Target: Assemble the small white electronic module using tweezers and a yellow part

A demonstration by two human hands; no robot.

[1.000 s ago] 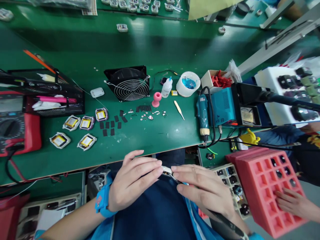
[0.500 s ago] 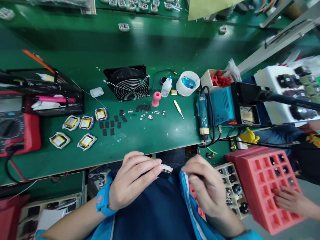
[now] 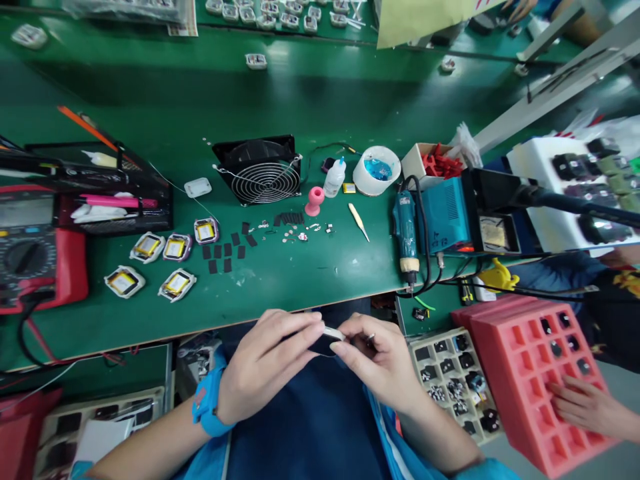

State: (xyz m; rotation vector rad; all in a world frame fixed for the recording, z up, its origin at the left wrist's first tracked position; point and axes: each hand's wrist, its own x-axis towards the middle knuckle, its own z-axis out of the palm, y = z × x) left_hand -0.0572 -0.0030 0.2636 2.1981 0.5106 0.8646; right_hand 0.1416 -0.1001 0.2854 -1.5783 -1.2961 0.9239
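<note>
My left hand (image 3: 275,367), a blue strap at its wrist, is closed around a small smartwatch case (image 3: 327,340) in front of my body, below the table's edge. The case has a whitish side and a dark face; my fingers cover much of it. My right hand (image 3: 383,363) pinches the case's right end between thumb and fingers. A small dark piece with a shiny tip (image 3: 371,339) shows among the right fingers, too small to name. On the left of the table lie several similar open watch cases (image 3: 177,247) with yellow-edged batteries inside.
Black pads (image 3: 227,250), a fan (image 3: 260,173), a pink stand (image 3: 315,200), a bottle (image 3: 335,179), a white tub (image 3: 370,183) and a pointed tool (image 3: 359,221) are on the table. An electric screwdriver (image 3: 406,233) hangs right. Another person's hand (image 3: 585,403) touches a pink foam tray (image 3: 520,407).
My right hand has moved left and up to the watch case and now grips its right end. The left hand keeps holding the case. The view has shifted slightly.
</note>
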